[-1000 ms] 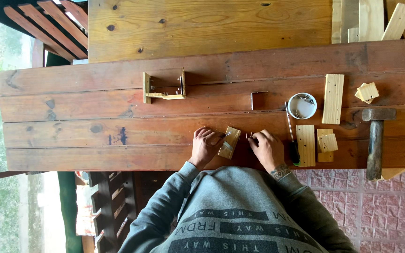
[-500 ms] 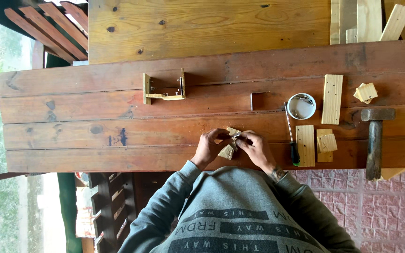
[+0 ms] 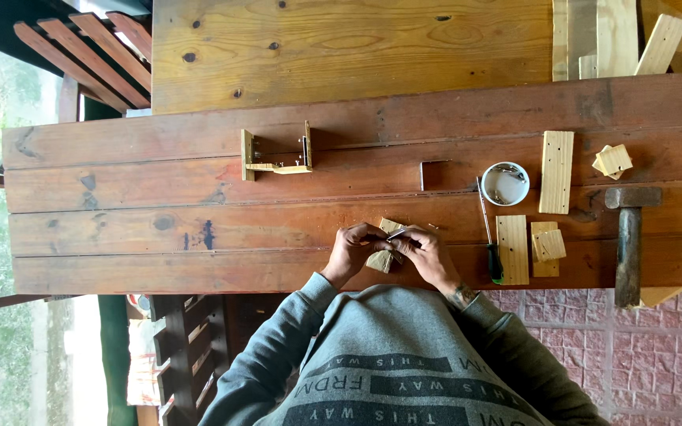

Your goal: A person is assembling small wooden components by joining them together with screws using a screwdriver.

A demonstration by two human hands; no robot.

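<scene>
My left hand [image 3: 353, 251] and my right hand [image 3: 429, 252] meet at the near edge of the red-brown plank table [image 3: 159, 237]. Between them they hold a small pale wooden block [image 3: 381, 259], tilted and lifted just off the planks. The fingertips of both hands pinch its upper end, where a small light-coloured piece [image 3: 396, 233] shows; I cannot tell what that piece is. Most of the block is hidden by my fingers.
A wooden bracket assembly [image 3: 276, 155] stands further back on the left. To the right are a round white tin [image 3: 505, 183], a green-handled screwdriver [image 3: 489, 237], several pale wooden slats [image 3: 556, 160], small blocks [image 3: 613, 160] and a hammer [image 3: 629, 237]. A square notch [image 3: 434, 173] is cut in one plank.
The block lay between my parted hands; both hands have closed in on it and raised it, fingertips now together at its top.
</scene>
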